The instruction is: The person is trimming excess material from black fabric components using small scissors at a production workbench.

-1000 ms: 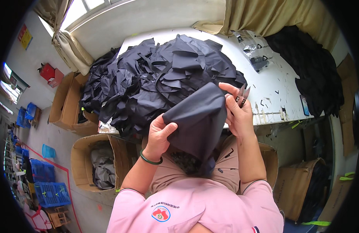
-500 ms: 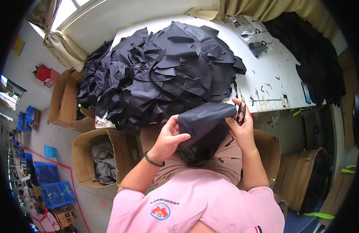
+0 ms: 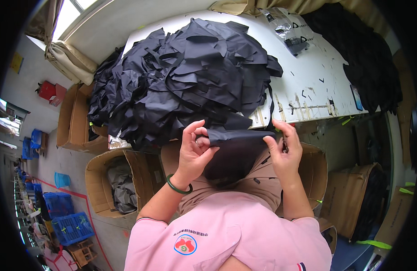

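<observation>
A black fabric piece (image 3: pixel 233 156) stretches between my two hands above my lap, its upper edge nearly level and the rest hanging down. My left hand (image 3: pixel 195 151) has its fingers curled at the left end of this edge. At the right end, my right hand (image 3: pixel 285 153) grips the corner near its thumb. Inside the right palm a dark bit of the thread snips (image 3: pixel 285 145) shows; most of the tool is hidden by the fingers. Beyond my hands, a big heap of black fabric pieces (image 3: pixel 195 77) covers much of the white table (image 3: pixel 326 86).
On the table lie a clear plastic bag (image 3: pixel 289 34), a phone (image 3: pixel 356 97) and, at right, more black fabric (image 3: pixel 357 58). Cardboard boxes flank my legs, the left box (image 3: pixel 100 185) holding grey material. Blue crates (image 3: pixel 73 227) stand on the floor at far left.
The fabric has turned so its upper edge is straighter and flatter. My right hand has rotated, and the snips, plainly visible before, are now mostly hidden. My left fingers have risen.
</observation>
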`<state>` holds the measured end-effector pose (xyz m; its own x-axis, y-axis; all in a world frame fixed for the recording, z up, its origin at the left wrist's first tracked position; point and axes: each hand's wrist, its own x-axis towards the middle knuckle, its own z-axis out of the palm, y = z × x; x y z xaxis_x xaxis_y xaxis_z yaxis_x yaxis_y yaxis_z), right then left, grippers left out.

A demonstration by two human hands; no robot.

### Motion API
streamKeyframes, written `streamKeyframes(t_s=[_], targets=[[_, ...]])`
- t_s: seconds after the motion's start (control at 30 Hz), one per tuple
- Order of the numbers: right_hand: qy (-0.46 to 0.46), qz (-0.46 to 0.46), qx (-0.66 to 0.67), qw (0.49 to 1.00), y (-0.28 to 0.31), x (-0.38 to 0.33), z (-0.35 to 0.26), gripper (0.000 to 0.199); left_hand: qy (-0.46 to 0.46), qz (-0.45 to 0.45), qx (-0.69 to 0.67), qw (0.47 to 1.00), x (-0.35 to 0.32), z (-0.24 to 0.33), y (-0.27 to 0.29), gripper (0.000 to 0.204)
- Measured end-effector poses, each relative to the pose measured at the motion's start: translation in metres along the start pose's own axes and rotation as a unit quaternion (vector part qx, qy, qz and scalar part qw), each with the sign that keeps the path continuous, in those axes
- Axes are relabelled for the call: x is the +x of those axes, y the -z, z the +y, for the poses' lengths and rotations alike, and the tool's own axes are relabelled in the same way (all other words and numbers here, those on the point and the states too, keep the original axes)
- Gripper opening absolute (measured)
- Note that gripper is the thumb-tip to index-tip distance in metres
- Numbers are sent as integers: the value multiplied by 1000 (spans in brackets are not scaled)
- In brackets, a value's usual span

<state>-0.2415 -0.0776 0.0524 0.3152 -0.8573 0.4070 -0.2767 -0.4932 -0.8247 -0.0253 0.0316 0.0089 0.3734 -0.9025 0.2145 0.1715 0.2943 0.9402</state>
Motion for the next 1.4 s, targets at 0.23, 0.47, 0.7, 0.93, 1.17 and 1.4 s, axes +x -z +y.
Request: streamKeyframes(t_s=[0.23,0.47,0.7,0.93,1.17,1.4], targets=[[106,-119,67,985,-48,-9,-6,28,-52,-31,46,997,-2,12,-18,70],[84,-164,80,980,-42,-3,-5,16,-90,-116,230,962,3,32,-6,42],[23,-230,150,961,-31,1,-9,16,-133,-119,215,960,7,17,-1,15],[41,-230,160,959,-33,-2,-5,17,222,-48,-233,945,-6,1,-17,3],[29,-248,163,954,-34,-5,-5,14,233,-12,-254,939,-16,-7,-23,10],[-31,-223,147,963,-37,-6,-3,18,224,-50,-160,960,-22,7,-22,22]])
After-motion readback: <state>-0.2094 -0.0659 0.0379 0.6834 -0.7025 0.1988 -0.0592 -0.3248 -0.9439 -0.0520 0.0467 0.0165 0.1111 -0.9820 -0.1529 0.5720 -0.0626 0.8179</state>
